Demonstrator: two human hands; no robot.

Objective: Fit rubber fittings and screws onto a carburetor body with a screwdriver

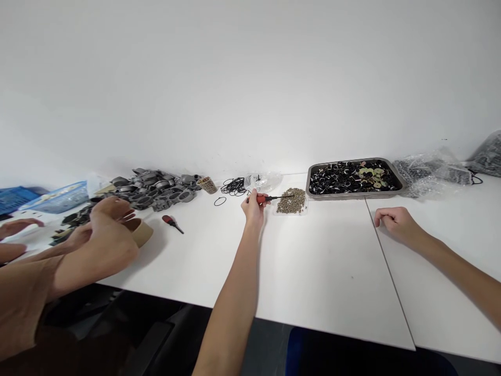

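Observation:
My left hand (253, 208) is closed around the red handle of a screwdriver (264, 199). Its dark shaft points right, and the tip is over a pile of small brass-coloured screws or inserts (291, 201) in a shallow clear tray (279, 213). My right hand (393, 220) rests on the white table to the right of the seam, below the metal tray. Its fingers are curled in and nothing shows in them, though the palm side is hidden.
A metal tray (356, 196) holds black and yellowish parts. Black rubber rings (234, 186), a cup of small pieces (207, 185), grey castings (156, 188) and another screwdriver (172, 223) lie leftward. A co-worker's hands (111, 235) are at a tan tape roll (143, 233). Plastic bags (430, 175) stand right.

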